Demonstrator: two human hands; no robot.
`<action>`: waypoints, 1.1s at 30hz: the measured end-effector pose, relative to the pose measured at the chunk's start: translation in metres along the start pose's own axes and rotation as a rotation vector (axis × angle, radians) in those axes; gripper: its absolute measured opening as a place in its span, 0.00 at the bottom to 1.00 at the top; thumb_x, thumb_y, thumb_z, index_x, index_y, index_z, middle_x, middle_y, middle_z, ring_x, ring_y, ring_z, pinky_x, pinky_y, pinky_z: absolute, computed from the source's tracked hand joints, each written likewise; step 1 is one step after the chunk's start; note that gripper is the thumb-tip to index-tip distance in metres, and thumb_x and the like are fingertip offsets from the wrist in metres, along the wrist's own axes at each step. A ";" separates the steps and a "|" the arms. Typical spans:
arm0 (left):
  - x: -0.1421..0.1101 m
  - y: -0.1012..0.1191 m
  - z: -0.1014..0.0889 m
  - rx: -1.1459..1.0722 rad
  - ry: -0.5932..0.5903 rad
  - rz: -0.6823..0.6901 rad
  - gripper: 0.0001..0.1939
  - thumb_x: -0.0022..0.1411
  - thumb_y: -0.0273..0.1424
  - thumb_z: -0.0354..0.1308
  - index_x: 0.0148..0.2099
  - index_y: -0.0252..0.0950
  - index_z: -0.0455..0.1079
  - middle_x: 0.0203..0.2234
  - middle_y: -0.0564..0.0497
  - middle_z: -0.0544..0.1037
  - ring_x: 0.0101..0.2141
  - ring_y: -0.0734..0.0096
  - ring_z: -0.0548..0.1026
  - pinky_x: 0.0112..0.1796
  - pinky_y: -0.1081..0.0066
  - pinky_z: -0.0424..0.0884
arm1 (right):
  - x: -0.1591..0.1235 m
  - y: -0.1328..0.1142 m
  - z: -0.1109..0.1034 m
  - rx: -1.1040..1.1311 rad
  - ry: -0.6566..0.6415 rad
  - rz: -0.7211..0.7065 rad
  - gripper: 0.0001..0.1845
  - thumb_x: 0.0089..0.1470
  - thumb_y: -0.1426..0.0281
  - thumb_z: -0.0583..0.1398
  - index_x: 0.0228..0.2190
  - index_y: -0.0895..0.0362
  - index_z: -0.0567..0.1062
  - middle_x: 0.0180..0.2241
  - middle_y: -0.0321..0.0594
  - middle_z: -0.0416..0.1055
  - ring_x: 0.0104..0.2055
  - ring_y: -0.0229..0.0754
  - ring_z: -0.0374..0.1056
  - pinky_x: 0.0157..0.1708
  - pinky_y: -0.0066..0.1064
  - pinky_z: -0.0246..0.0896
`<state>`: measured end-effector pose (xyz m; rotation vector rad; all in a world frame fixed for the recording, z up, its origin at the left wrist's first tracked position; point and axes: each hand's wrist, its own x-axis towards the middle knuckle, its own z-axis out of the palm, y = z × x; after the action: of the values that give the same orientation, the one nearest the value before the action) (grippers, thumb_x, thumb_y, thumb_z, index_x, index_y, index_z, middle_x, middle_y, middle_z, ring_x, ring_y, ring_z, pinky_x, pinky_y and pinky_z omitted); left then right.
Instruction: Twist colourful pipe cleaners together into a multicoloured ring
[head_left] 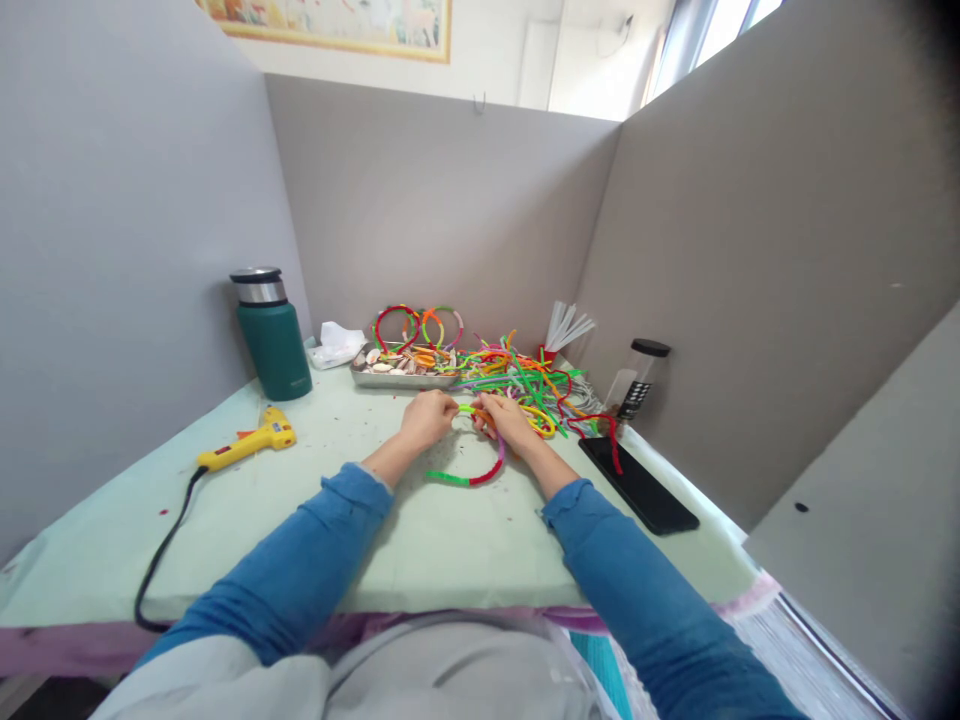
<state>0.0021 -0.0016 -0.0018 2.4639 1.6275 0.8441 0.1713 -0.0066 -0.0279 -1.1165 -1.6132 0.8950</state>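
Note:
Between my two hands runs a multicoloured pipe cleaner strip (487,477), with a lime-yellow stretch bridging the fingertips. Its purple, red and green part curves down onto the tabletop below. My left hand (429,418) pinches the lime end. Closed around the strip is my right hand (507,420), with an orange piece showing at its fingers. Just beyond the hands lies a tangled pile of pipe cleaners (517,372) in many colours. Beside that pile, a metal tray (405,381) holds shell-like pieces, and several pipe cleaner rings (397,328) stand on it.
A yellow hot glue gun (247,441) with a black cord lies at left, near a green bottle (274,340) and white tissue (337,343). At right are a black phone (641,487), a clear bottle (637,380) and white sticks (566,328). Grey partitions (450,200) enclose the table.

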 end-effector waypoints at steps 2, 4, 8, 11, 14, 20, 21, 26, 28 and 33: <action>0.001 -0.001 0.000 -0.003 -0.014 -0.018 0.12 0.54 0.34 0.53 0.36 0.38 0.76 0.32 0.46 0.78 0.37 0.67 0.72 0.36 0.75 0.62 | 0.000 0.000 0.000 -0.055 -0.002 -0.028 0.20 0.51 0.55 0.49 0.27 0.59 0.69 0.18 0.35 0.66 0.15 0.31 0.53 0.15 0.25 0.47; 0.002 -0.002 0.001 -0.011 -0.018 -0.010 0.12 0.54 0.35 0.53 0.36 0.39 0.76 0.32 0.47 0.78 0.37 0.67 0.72 0.36 0.75 0.62 | -0.001 0.001 0.000 -0.120 -0.003 -0.076 0.17 0.49 0.57 0.53 0.22 0.59 0.69 0.16 0.33 0.63 0.16 0.31 0.53 0.17 0.24 0.48; 0.003 -0.005 0.004 -0.030 -0.023 0.018 0.13 0.54 0.36 0.52 0.36 0.39 0.76 0.31 0.47 0.78 0.34 0.68 0.72 0.34 0.74 0.61 | -0.001 0.003 0.000 -0.174 0.013 -0.130 0.14 0.46 0.61 0.55 0.21 0.59 0.69 0.15 0.31 0.61 0.18 0.31 0.53 0.19 0.24 0.48; 0.004 -0.004 0.004 -0.043 -0.035 0.015 0.14 0.54 0.37 0.51 0.34 0.37 0.76 0.29 0.47 0.78 0.31 0.69 0.72 0.31 0.74 0.61 | -0.001 0.003 0.000 -0.179 0.006 -0.138 0.14 0.46 0.62 0.54 0.21 0.59 0.70 0.16 0.32 0.61 0.19 0.31 0.53 0.20 0.24 0.48; 0.005 -0.004 0.003 -0.114 -0.066 -0.006 0.13 0.53 0.35 0.52 0.32 0.35 0.76 0.26 0.48 0.78 0.26 0.73 0.70 0.28 0.75 0.61 | -0.001 0.003 0.000 -0.167 -0.004 -0.144 0.14 0.46 0.62 0.54 0.22 0.60 0.70 0.16 0.32 0.61 0.19 0.31 0.53 0.20 0.24 0.48; 0.007 -0.009 0.007 -0.537 -0.255 -0.216 0.13 0.52 0.36 0.54 0.32 0.30 0.73 0.21 0.50 0.75 0.12 0.82 0.60 0.17 0.76 0.55 | -0.002 0.002 0.000 -0.141 -0.016 -0.164 0.14 0.46 0.61 0.54 0.22 0.59 0.70 0.16 0.31 0.59 0.19 0.32 0.52 0.20 0.24 0.47; 0.006 -0.009 0.008 -0.609 -0.283 -0.246 0.13 0.51 0.36 0.55 0.32 0.30 0.72 0.21 0.50 0.75 0.11 0.83 0.58 0.16 0.76 0.53 | -0.002 0.002 0.000 -0.143 -0.017 -0.166 0.14 0.46 0.61 0.54 0.22 0.59 0.70 0.16 0.32 0.59 0.19 0.32 0.52 0.20 0.24 0.47; 0.005 -0.010 0.006 -0.860 -0.417 -0.363 0.14 0.49 0.36 0.58 0.33 0.29 0.69 0.22 0.49 0.75 0.10 0.84 0.58 0.14 0.77 0.49 | -0.004 0.002 -0.001 -0.168 -0.030 -0.175 0.15 0.47 0.60 0.54 0.21 0.59 0.69 0.16 0.32 0.60 0.19 0.32 0.53 0.21 0.25 0.48; 0.004 -0.010 0.005 -0.911 -0.445 -0.379 0.14 0.49 0.36 0.58 0.33 0.28 0.69 0.21 0.50 0.74 0.11 0.84 0.58 0.14 0.77 0.50 | -0.004 0.002 -0.001 -0.169 -0.033 -0.174 0.15 0.47 0.61 0.54 0.21 0.59 0.69 0.16 0.32 0.61 0.19 0.32 0.53 0.21 0.25 0.48; 0.004 -0.010 0.005 -0.925 -0.433 -0.333 0.14 0.51 0.34 0.57 0.36 0.28 0.71 0.25 0.47 0.76 0.13 0.84 0.61 0.16 0.77 0.56 | -0.002 0.003 -0.002 -0.177 0.005 -0.171 0.13 0.46 0.62 0.54 0.21 0.59 0.70 0.16 0.32 0.60 0.19 0.32 0.53 0.20 0.24 0.48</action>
<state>-0.0029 0.0074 -0.0077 1.5376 1.0810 0.7109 0.1746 -0.0071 -0.0310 -1.0808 -1.7808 0.6473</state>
